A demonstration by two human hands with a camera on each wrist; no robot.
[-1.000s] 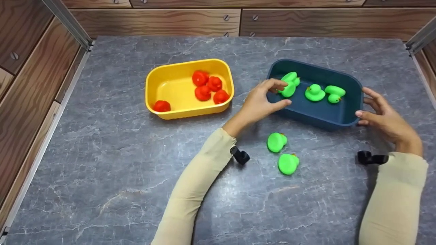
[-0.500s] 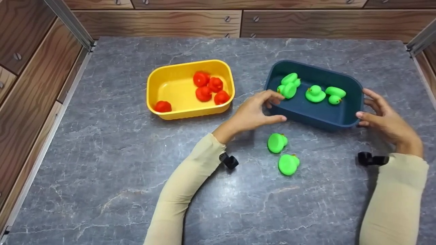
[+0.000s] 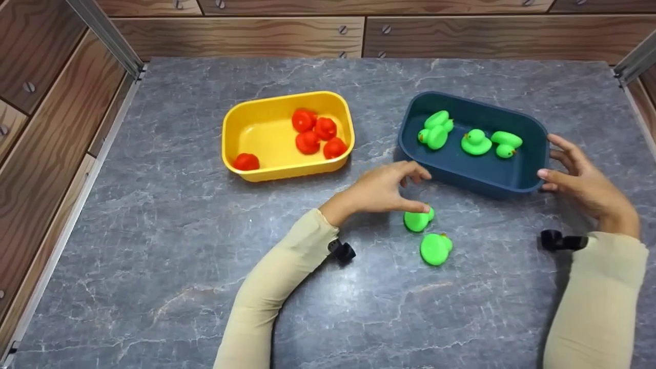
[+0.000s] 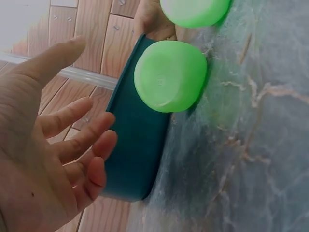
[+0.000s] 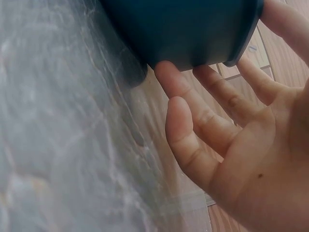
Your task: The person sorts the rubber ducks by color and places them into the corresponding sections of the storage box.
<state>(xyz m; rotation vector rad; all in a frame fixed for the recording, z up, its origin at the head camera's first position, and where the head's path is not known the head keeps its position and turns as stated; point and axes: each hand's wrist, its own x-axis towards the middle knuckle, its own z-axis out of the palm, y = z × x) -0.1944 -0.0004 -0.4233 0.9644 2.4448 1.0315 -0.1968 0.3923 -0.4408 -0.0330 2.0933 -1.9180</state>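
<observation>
My left hand (image 3: 379,188) hovers with nothing in it, thumb and fingers spread apart. Its thumb overlaps a green rubber duck (image 3: 417,221) lying tipped over on the table; the left wrist view shows a gap between the fingers and that duck (image 4: 169,77). A second green duck (image 3: 434,249) lies just nearer. My right hand (image 3: 589,182) rests its fingertips against the right end of a dark blue bin (image 3: 461,177). In the right wrist view, the fingers (image 5: 174,82) touch the bin's outer wall. Several green ducks (image 3: 476,142) sit inside it.
A yellow bin (image 3: 261,138) stands left of the blue one, holding several red ducks (image 3: 307,142). Both are on a grey marbled table (image 3: 154,230). Wood-patterned panels (image 3: 236,38) border the back and left sides.
My left hand has come away from above the blue bin, empty, moving toward me to the upper loose duck. My right hand stays at the bin's end.
</observation>
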